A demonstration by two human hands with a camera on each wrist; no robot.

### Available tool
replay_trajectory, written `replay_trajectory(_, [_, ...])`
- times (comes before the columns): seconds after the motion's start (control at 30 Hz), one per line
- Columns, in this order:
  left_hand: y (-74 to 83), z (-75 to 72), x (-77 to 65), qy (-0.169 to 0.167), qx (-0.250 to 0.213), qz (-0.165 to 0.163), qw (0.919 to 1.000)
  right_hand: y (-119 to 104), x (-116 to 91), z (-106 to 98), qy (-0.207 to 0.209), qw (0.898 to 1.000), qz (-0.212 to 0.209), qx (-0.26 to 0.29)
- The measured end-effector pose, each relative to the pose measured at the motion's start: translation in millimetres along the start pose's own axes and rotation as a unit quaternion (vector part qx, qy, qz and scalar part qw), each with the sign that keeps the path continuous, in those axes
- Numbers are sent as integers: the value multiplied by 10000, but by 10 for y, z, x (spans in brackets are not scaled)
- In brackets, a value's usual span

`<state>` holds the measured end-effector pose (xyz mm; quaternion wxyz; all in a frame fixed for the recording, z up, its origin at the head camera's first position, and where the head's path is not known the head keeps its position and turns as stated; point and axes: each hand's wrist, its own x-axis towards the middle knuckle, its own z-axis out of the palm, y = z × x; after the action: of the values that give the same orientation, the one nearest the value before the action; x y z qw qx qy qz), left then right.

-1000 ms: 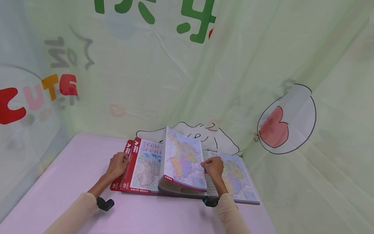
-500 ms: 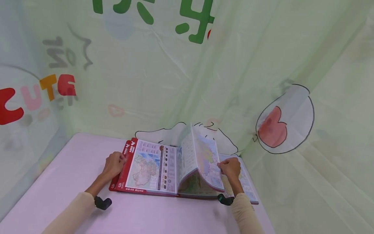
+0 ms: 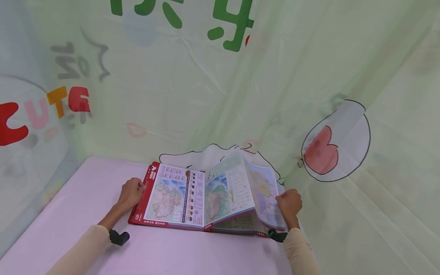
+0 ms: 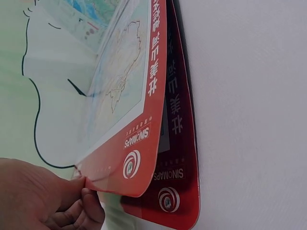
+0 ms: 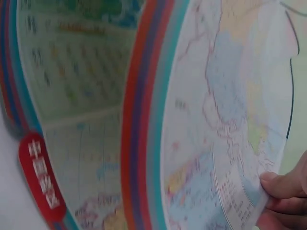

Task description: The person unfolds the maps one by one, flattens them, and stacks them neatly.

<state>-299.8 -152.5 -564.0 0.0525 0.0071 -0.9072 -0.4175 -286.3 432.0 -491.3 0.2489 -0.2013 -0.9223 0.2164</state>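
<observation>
A glossy folding map (image 3: 168, 200) with a red left border lies on the table, its left panels flat. One panel (image 3: 228, 191) tilts up at the middle, and a bent right panel (image 3: 264, 187) slopes down from its ridge. My left hand (image 3: 131, 194) pinches the red border; in the left wrist view its upper corner (image 4: 132, 167) is raised over a second red corner (image 4: 180, 201) marked SINOMAPS. My right hand (image 3: 290, 202) pinches the outer edge of the bent panel between thumb and fingers, with the printed map face (image 5: 206, 143) curving away from it.
A pink-lilac table (image 3: 165, 252) lies under the map. Behind and beside it hangs a pale green curtain (image 3: 172, 95) with cartoon drawings and letters. Dark wrist cameras (image 3: 119, 237) sit on both wrists, close to the table's front part.
My right hand has moved right, drawing the raised panel with it and spreading the map wider. The left part now shows more panels. My left hand shifted slightly left, staying on the red border.
</observation>
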Motion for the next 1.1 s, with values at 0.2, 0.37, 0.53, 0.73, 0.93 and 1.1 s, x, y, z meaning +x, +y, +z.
replay_trajectory(0.2, [32, -15, 24, 43, 26, -45, 10000, 203, 121, 34, 261, 9985, 143, -459])
replay_trajectory(0.37, [-16, -16, 38, 145, 220, -93, 9996, 351, 177, 62, 236, 9967, 277, -723])
replay_trajectory(0.53, [-52, -24, 34, 225, 329, -37, 9992, 441, 177, 46, 266, 9960, 284, -805])
replay_trajectory(0.73, [-47, -27, 15, 246, 417, -98, 9988, 579, 172, 84, 177, 9937, 129, -1100])
replay_trajectory(0.93, [-12, -24, 1, 150, 464, -202, 9986, 741, 133, 180, 244, 9931, 120, -1140])
replay_trajectory(1.1, [-37, -16, 22, 134, 666, -162, 9976, 802, 119, 292, 142, 9910, 306, -1296])
